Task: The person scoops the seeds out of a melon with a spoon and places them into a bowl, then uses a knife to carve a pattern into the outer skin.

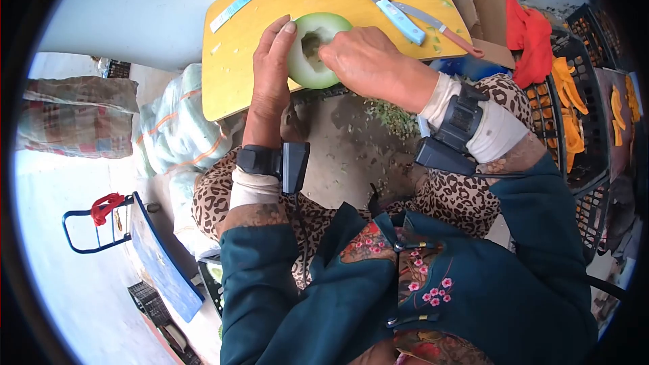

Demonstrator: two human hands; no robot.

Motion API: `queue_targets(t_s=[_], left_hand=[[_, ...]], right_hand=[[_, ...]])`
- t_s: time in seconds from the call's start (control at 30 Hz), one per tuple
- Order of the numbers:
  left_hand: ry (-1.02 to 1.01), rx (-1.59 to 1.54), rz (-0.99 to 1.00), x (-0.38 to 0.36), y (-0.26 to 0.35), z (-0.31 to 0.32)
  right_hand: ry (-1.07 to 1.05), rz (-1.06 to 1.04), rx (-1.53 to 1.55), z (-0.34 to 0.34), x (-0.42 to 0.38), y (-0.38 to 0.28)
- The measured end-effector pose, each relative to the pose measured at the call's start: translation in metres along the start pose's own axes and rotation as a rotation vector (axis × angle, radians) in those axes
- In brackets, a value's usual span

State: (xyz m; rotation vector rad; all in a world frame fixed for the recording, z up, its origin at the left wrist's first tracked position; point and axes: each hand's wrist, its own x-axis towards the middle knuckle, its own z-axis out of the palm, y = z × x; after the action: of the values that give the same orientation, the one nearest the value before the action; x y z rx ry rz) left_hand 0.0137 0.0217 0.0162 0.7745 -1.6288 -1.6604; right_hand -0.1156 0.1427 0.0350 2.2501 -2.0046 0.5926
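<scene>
A pale green gourd piece (324, 24), which looks like winter melon, is held at the near edge of a yellow table (230, 67). Its cut face is turned up, showing white flesh and a dark hollow in the middle. My left hand (272, 64) grips the melon's left side, fingers along the rim and wrist upright. At the right rim my right hand (370, 62) is closed, its fingertips at the hollow. Whether it holds a small tool or pulp is hidden.
On the table lie a large blue-handled knife (400, 21), a smaller knife with a reddish handle (461, 42) and a blue-and-white strip (249, 0). Black crates (587, 105) with orange pieces and a red cloth (529, 40) stand right. Woven sacks (179, 122) sit left.
</scene>
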Motion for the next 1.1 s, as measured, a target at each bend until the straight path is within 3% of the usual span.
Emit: queue_targets(t_s=[0.17,0.37,0.57,0.67,0.77,1.1], left_hand=[[-0.013,0.058,-0.005,0.000,0.001,0.004],[-0.020,0.077,-0.008,-0.003,0.004,0.006],[-0.025,-0.025,0.006,-0.005,-0.002,-0.003],[-0.031,-0.012,0.001,-0.008,0.002,0.000],[-0.050,0.066,0.014,-0.012,0.006,0.004],[-0.092,0.004,0.015,-0.011,0.000,-0.002]], right_hand=[[-0.075,-0.135,-0.008,-0.021,-0.007,0.007],[-0.261,0.000,-0.044,-0.050,-0.009,0.005],[0.002,0.165,0.184,-0.018,-0.015,0.010],[-0.030,0.306,0.311,-0.020,-0.003,0.003],[0.004,0.209,0.463,0.009,0.001,0.018],[-0.221,0.046,0.524,-0.023,-0.009,0.039]])
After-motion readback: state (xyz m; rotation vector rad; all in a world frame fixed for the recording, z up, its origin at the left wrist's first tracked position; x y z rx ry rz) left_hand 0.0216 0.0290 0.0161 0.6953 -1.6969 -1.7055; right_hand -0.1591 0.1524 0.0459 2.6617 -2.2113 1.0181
